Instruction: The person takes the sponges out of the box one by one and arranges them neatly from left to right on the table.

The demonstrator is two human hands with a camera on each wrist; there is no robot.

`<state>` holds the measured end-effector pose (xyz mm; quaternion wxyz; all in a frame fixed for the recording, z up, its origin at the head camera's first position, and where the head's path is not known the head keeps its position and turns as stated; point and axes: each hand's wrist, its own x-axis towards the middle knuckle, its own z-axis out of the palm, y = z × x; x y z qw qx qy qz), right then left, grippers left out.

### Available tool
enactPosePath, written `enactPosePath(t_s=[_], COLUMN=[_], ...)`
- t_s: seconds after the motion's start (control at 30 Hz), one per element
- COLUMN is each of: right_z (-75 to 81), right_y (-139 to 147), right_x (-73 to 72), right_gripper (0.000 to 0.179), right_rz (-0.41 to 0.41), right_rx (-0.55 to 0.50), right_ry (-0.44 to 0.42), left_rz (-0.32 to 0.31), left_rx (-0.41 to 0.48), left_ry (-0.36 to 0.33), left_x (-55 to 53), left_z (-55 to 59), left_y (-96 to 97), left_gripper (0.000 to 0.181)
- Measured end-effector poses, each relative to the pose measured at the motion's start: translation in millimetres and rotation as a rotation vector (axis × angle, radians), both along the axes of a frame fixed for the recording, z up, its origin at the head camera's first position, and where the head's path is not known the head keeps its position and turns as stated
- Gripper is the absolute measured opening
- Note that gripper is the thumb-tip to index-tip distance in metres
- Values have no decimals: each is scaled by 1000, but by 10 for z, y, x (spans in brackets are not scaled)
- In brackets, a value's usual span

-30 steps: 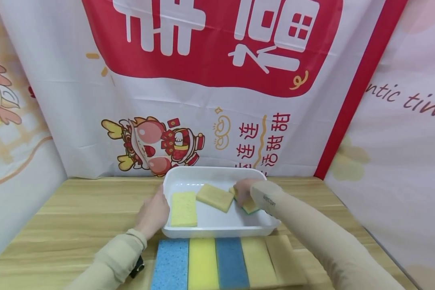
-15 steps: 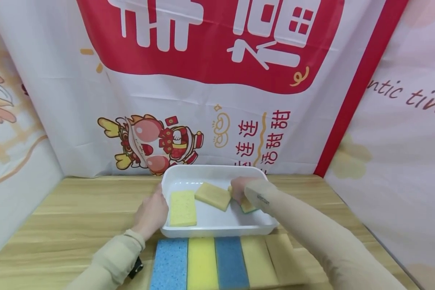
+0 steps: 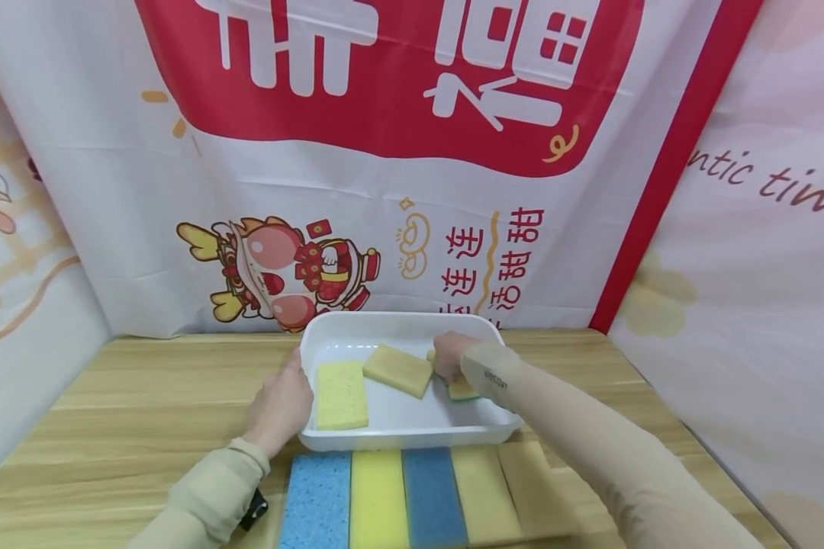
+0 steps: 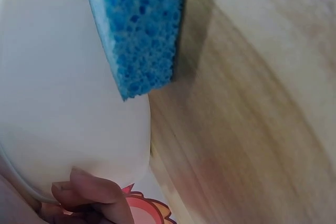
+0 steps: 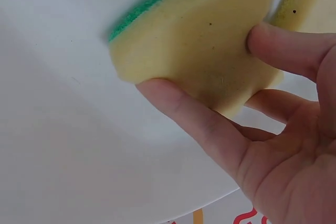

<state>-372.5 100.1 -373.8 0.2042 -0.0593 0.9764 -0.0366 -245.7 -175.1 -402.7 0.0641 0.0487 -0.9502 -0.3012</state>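
A white rectangular basin (image 3: 412, 441) stands on the wooden table. At its left end my left hand (image 3: 281, 404) grips the rim, and in the left wrist view curled fingers (image 4: 97, 195) show at the basin's wall. Inside, at the right, my right hand (image 3: 451, 354) pinches a beige sponge with a green scouring layer (image 5: 194, 40) between thumb and fingers. The sponge is tilted, and the hand and sleeve partly cover it in the head view. A beige sponge (image 3: 398, 370) lies to its left, and a pale yellow sponge (image 3: 342, 395) lies near the basin's left wall.
In front of the basin is a row of sponges: a speckled light blue one (image 3: 316, 499), a yellow one (image 3: 379, 499), a darker blue one (image 3: 434, 499) and two tan ones. A printed cloth (image 3: 357, 175) hangs behind the table.
The sponge in my right hand has tilted and shifted slightly left within the basin. My left hand stays at the rim. The whole head view has drifted a little.
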Motion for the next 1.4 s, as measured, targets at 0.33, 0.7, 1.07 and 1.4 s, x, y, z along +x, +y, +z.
enactPosePath(t_s=[0.33, 0.7, 1.07, 1.4], right_z=[-44, 53, 216, 257], right_y=[15, 34, 77, 93], right_x=[-43, 81, 195, 194], right_gripper=[38, 39, 34, 38], right_rz=[-36, -50, -46, -45], right_rx=[-52, -76, -101, -97], right_ry=[4, -21, -29, -27], left_rz=[1, -13, 11, 5], left_rx=[-9, -10, -23, -22], left_ry=[1, -12, -27, -24], left_x=[14, 45, 28, 22], left_z=[2, 1, 1, 13], left_y=[7, 41, 32, 29], left_gripper=[54, 54, 55, 55])
